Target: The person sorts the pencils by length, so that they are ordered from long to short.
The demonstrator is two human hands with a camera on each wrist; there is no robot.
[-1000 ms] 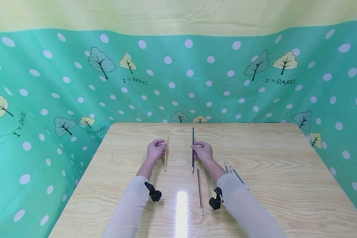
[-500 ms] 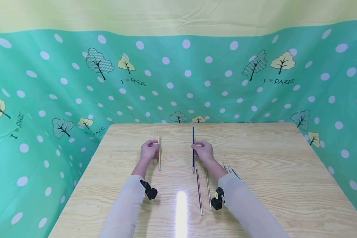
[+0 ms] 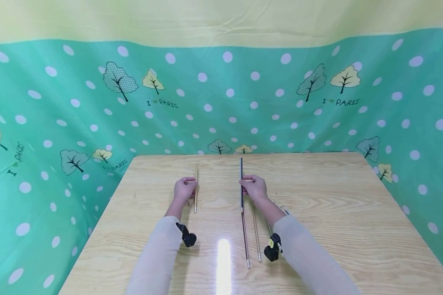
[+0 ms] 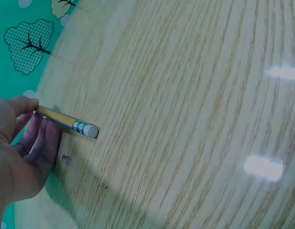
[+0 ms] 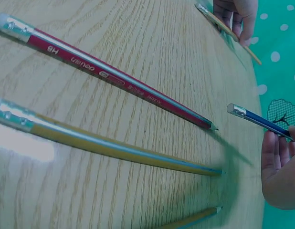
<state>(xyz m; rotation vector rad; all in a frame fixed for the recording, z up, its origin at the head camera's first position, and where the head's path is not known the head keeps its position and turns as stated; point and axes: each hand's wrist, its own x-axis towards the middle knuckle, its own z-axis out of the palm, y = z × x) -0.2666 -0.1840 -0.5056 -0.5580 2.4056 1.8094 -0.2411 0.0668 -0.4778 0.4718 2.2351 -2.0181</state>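
Left hand (image 3: 184,188) pinches a yellow eraser-tipped pencil (image 4: 62,119) left of centre; right hand (image 3: 255,187) pinches a blue pencil (image 5: 263,122) right of centre, a red HB pencil (image 5: 119,80) lower in frame.

My blue pencil (image 5: 258,119) looks smooth, its ferrule (image 5: 239,111) shiny metal; my sleeve (image 3: 306,254) is matt cloth, the table (image 3: 328,184) glossy, wood-grained.

My left arm (image 3: 156,256) and right arm (image 3: 311,256) both reach forward, angled inward toward each other. My left grip (image 3: 184,189) pinches between thumb (image 4: 26,103) and fingers (image 4: 51,138), and my right grip (image 3: 254,188) does the same; the two face each other, apart.
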